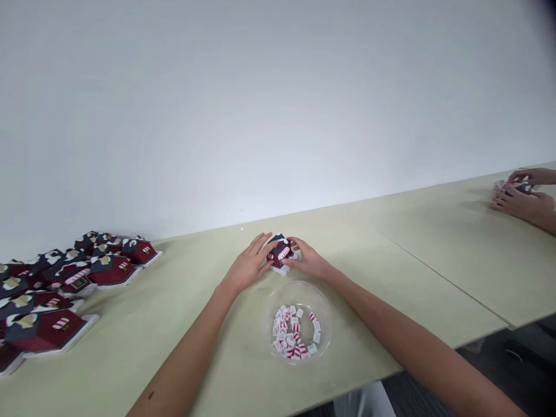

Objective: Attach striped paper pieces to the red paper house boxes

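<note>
A small model house (280,252), dark red with a grey snow-capped roof and a white base, stands on the table between my two hands. My left hand (248,265) is curved round its left side, fingertips on the roof and thumb near the base. From the right, my right hand (307,258) grips the house with thumb and fingers. A red-and-white striped awning piece shows on its front. Just nearer to me is a clear round bowl (324,301) with many small white and red-striped pieces (289,336) in it.
Several similar red houses (110,270) crowd the left side of the pale table (165,324). At the far right another person's hands (516,200) hold a similar object. A seam runs across the table on the right, and a wall rises behind.
</note>
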